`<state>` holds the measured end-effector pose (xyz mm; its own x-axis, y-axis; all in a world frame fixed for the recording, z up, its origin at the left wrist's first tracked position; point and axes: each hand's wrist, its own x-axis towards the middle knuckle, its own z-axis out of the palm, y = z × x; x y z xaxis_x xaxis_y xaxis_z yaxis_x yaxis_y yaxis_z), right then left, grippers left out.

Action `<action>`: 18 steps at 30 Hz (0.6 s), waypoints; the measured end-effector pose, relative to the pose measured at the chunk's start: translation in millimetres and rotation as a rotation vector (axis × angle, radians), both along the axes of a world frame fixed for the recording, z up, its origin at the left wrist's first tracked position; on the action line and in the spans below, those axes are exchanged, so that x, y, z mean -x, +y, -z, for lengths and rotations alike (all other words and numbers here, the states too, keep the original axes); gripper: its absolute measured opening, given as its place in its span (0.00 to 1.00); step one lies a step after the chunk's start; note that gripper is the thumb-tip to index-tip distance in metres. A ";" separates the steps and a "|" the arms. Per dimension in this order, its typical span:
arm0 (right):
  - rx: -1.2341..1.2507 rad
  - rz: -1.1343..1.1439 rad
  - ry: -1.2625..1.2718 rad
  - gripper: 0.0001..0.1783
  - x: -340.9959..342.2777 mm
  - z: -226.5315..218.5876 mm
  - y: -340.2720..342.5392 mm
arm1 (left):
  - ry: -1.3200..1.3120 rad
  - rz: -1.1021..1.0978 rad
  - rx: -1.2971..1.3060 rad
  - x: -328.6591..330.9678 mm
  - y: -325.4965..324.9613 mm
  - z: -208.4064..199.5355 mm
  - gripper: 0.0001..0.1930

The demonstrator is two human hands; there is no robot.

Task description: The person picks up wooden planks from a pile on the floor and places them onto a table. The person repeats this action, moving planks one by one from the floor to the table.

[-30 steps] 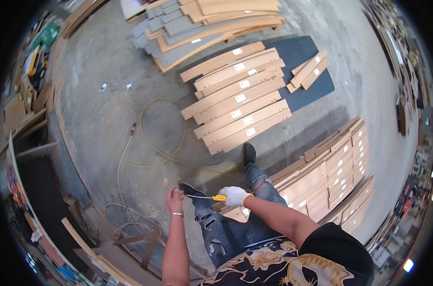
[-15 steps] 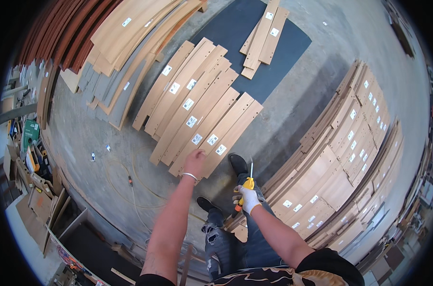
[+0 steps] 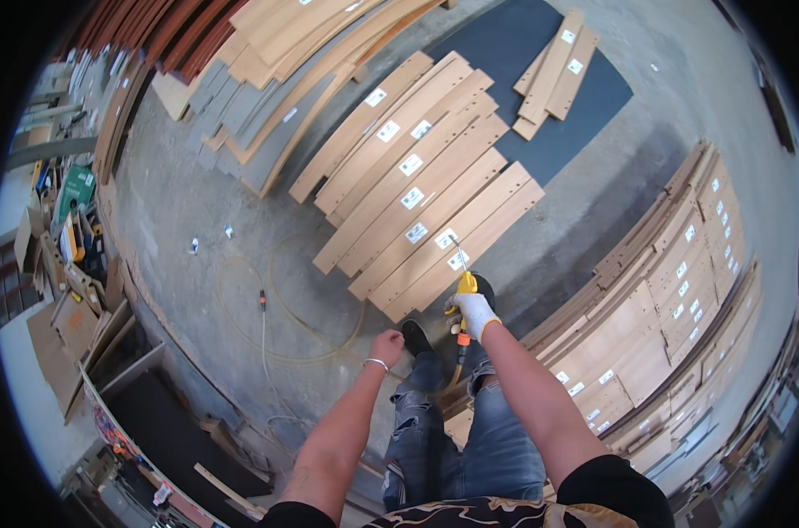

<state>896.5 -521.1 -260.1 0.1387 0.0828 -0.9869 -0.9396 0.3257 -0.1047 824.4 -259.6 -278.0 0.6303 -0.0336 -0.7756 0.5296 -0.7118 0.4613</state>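
Far left: loose cardboard pieces [image 3: 81, 327] are leaning in a heap, a green item [image 3: 75, 190] standing above them. Below, a dark-lined open box [image 3: 184, 444] is occupying the corner.
Upper left: red-brown planks [image 3: 144, 33] are lying in a dense row; a stack of grey and wood-coloured curved boards [image 3: 280, 101] is resting just to their right.
Left of centre: a pale yellowish hose [image 3: 316, 359] is looping over the concrete floor [image 3: 166, 207].
Centre: the bare left hand [image 3: 387, 346], with a pale bracelet [image 3: 377, 363] at the wrist, is hovering near the black left shoe [image 3: 414, 337]; its fingers are partly curling, and how far they are closing cannot be told. Beyond it, wooden boards [image 3: 399, 204] with white labels are lying side by side, partly overlapping a dark panel [image 3: 580, 136].
Right of centre: the right hand [image 3: 477, 314], in a white glove, is gripping a yellow air gun [image 3: 467, 282], whose thin nozzle is pointing away from the body, appearing over the nearest boards; contact cannot be told. An orange fitting [image 3: 463, 339] is showing beneath the glove.
Further right: short boards [image 3: 553, 77] are lying on the panel.
Right: a large pile of labelled boards [image 3: 650, 290] is standing beside the right leg.
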 end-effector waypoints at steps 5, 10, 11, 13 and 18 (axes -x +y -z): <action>0.126 0.104 -0.053 0.09 7.4 -1.6 45.9 | 0.021 -0.122 -0.106 37.5 126.3 23.8 0.13; 0.178 0.209 -0.024 0.10 57.1 22.7 42.0 | 0.068 -0.082 -0.200 48.5 177.7 32.8 0.14; 0.061 0.315 0.032 0.10 72.7 35.7 31.8 | 0.091 -0.034 -0.211 44.8 175.0 35.5 0.15; 0.082 0.341 0.061 0.09 93.5 32.2 41.8 | 0.126 0.093 -0.270 37.1 171.1 46.2 0.16; 0.018 0.516 0.186 0.10 137.0 42.4 62.9 | 0.044 0.240 -0.252 -17.5 137.4 99.2 0.18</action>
